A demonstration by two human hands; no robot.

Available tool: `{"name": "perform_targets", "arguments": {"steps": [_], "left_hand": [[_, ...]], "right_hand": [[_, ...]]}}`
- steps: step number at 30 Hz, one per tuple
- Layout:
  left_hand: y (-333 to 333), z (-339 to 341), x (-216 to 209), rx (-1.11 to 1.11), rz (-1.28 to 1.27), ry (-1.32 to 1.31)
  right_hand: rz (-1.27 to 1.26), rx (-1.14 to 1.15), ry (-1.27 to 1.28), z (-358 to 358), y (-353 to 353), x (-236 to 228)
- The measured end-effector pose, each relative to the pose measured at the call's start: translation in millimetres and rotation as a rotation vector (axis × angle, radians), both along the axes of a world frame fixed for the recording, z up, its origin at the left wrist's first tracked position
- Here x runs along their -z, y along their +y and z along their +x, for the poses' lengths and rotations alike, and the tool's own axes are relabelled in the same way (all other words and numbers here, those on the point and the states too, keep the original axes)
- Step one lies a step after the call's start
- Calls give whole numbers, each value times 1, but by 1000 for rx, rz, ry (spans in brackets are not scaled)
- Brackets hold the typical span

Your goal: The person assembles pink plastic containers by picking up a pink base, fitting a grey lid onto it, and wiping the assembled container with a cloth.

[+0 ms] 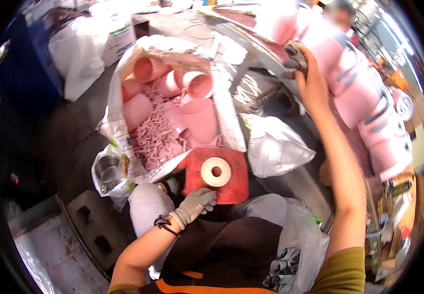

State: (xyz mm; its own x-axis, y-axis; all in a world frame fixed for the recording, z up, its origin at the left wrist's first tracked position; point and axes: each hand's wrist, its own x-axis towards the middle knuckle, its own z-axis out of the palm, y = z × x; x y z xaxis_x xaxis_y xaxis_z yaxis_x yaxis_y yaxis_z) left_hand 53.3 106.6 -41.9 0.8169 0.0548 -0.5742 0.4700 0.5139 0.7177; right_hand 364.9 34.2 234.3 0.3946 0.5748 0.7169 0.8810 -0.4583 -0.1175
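My left hand (195,206), in a pale work glove, rests by the near edge of a red block-like stand (239,188). Its fingers are curled, and whatever they hold is hidden. A cream ring-shaped roll (216,171) with a dark centre hole lies on the stand, just beyond those fingers. My right arm is raised and stretched out to the upper right. There my right hand (306,66) is closed, with grey material at its fingers; I cannot tell if this is glove or a held part. Pink jug-like vessels (351,105) with grey handles stand beside it.
A white sack (231,130) ahead holds pink plastic cups (199,117) and curly pink shavings (153,130). White plastic bags (275,147) lie around it. A clear bag (305,235) with small grey parts is at my right thigh. Another person (340,14) is beyond the bench.
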Motion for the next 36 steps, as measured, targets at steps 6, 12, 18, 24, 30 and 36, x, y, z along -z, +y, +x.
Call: {"name": "perform_targets", "arguments": {"steps": [6,12,18,24,30,36], "left_hand": [[-17,4,32,313,827,-747],[-23,-6,-8,103,676,-552],[109,-104,-23,-281,1745,-317],[250,-158,91,-591,1106,878],[261,-257,115,-808,1101,426],[239,-374,87,-1019,1059,568]], "right_hand": [[-274,280,-233,119,27,-12],[-521,348,-714,119,77,21],[-529,-560,113,-102,154,132],[-726,-930,320,-224,225,262],[-744,-1058,381,-235,251,290],[-602,-1118,535,-256,305,315]]}}
